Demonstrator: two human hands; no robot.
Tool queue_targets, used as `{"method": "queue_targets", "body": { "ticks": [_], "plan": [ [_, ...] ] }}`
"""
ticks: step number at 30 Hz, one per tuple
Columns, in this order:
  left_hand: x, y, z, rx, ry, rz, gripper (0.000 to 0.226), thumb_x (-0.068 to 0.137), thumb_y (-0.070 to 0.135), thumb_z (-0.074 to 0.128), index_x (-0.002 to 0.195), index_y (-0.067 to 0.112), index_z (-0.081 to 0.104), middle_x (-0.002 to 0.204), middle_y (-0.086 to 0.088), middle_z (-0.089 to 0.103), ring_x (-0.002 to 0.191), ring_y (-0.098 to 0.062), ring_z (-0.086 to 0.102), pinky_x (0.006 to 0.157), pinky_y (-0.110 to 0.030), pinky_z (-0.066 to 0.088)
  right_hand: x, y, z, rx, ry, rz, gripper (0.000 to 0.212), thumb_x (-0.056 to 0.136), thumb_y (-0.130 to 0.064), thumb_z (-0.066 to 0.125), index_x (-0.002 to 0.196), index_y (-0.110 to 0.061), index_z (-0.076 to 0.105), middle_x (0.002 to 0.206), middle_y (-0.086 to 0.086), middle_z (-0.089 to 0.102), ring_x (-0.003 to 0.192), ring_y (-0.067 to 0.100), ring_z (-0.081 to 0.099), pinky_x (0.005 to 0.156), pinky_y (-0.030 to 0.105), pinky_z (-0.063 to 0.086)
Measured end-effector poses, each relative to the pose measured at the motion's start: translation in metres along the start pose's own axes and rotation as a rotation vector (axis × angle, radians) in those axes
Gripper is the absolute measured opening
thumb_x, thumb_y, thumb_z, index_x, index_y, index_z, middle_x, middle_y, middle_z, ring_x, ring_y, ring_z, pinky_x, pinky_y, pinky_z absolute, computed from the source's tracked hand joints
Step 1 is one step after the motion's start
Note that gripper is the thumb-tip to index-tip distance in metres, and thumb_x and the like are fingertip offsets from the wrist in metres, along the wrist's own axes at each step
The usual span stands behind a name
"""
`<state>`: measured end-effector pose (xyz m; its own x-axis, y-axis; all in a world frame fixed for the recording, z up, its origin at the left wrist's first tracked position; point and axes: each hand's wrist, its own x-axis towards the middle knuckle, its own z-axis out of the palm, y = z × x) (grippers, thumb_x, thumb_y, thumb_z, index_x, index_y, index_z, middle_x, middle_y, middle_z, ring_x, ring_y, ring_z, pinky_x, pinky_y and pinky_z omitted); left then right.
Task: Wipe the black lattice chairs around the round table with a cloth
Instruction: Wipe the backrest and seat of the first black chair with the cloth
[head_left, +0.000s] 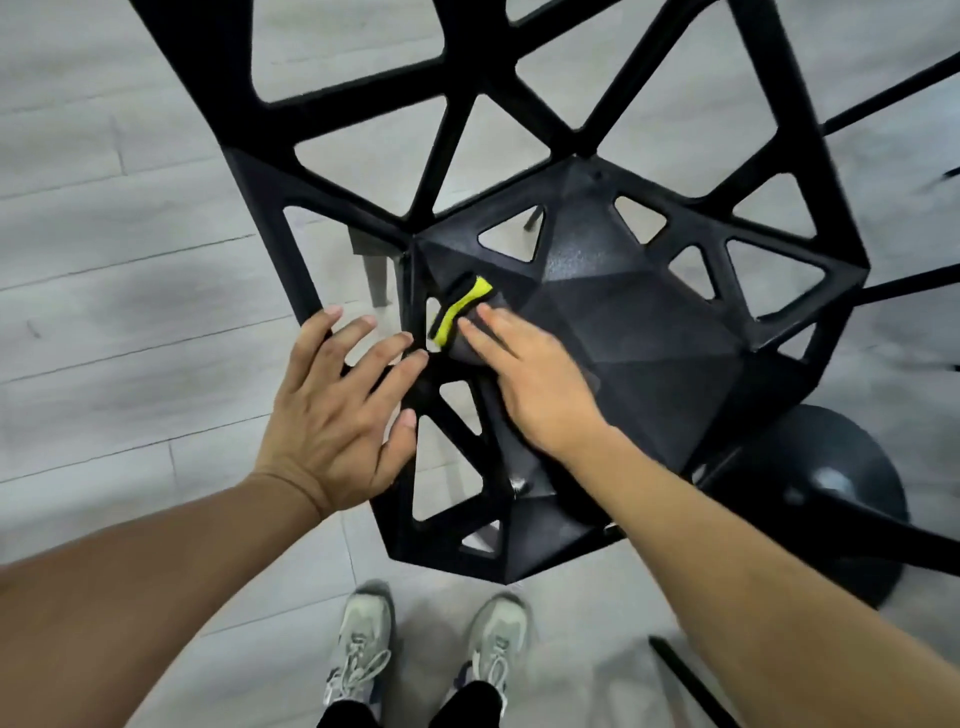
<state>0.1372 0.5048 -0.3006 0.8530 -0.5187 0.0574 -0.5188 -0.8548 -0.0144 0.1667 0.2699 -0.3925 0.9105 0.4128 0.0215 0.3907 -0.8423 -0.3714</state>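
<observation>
The black lattice chair (613, 332), filling the view's centre, looks rigid and light, best steadied at its 9 o'clock frame where the left hand (332, 415) rests, fingers spread, while the right hand (535, 384) presses the soft, limp cloth (460, 317) flat-fingered on the seat.

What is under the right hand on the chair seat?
Under the right hand lies a grey cloth with a yellow-green edge, pressed flat on the black chair seat. Only the cloth's part beyond the fingers shows; the rest, and the seat below it, is covered.
</observation>
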Motion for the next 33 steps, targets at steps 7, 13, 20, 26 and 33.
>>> {"method": "queue_targets", "body": {
  "ticks": [7,13,20,26,33],
  "plan": [
    [-0.001,-0.002,0.0,-0.003,0.008,0.024,0.054,0.096,0.035,0.029,0.126,0.007,0.065,0.127,-0.01,0.065,0.12,-0.041,0.052,0.121,-0.055,0.018,-0.04,-0.013,-0.013,0.019,0.203,0.537,0.055,0.093,-0.014,0.034,0.145,-0.011,0.053,0.147,0.018,0.05,0.124,0.042,0.05,0.108,0.049,0.04],
    [-0.002,-0.001,-0.003,0.026,0.0,0.025,0.051,0.098,0.034,0.029,0.126,0.007,0.062,0.128,-0.011,0.064,0.12,-0.041,0.051,0.122,-0.055,0.015,-0.074,-0.146,0.006,0.516,0.332,0.565,0.047,0.097,-0.007,0.043,0.142,-0.015,0.056,0.139,0.004,0.055,0.119,0.024,0.052,0.106,0.034,0.042],
    [-0.006,0.003,-0.002,0.048,0.02,-0.013,0.047,0.099,0.032,0.028,0.128,0.01,0.057,0.129,-0.007,0.062,0.121,-0.037,0.047,0.123,-0.052,0.012,-0.114,-0.17,0.013,0.269,0.367,0.353,0.044,0.099,-0.002,0.046,0.139,-0.01,0.06,0.137,0.014,0.058,0.122,0.032,0.056,0.106,0.043,0.044],
    [-0.006,0.001,0.006,-0.01,0.128,0.014,0.041,0.099,0.028,0.033,0.125,0.011,0.061,0.125,-0.007,0.064,0.117,-0.038,0.047,0.122,-0.051,0.012,-0.164,-0.034,-0.003,0.034,0.493,0.467,0.044,0.098,0.002,0.044,0.136,-0.01,0.063,0.138,0.016,0.058,0.13,0.032,0.052,0.115,0.049,0.036],
    [-0.003,0.002,0.006,-0.066,0.054,-0.008,0.044,0.1,0.032,0.03,0.127,0.01,0.057,0.131,-0.01,0.062,0.123,-0.042,0.045,0.117,-0.061,0.023,-0.157,-0.117,0.027,0.13,0.517,0.406,0.042,0.097,0.001,0.051,0.135,-0.01,0.064,0.139,0.012,0.059,0.133,0.03,0.053,0.109,0.048,0.041]
  ]
}}
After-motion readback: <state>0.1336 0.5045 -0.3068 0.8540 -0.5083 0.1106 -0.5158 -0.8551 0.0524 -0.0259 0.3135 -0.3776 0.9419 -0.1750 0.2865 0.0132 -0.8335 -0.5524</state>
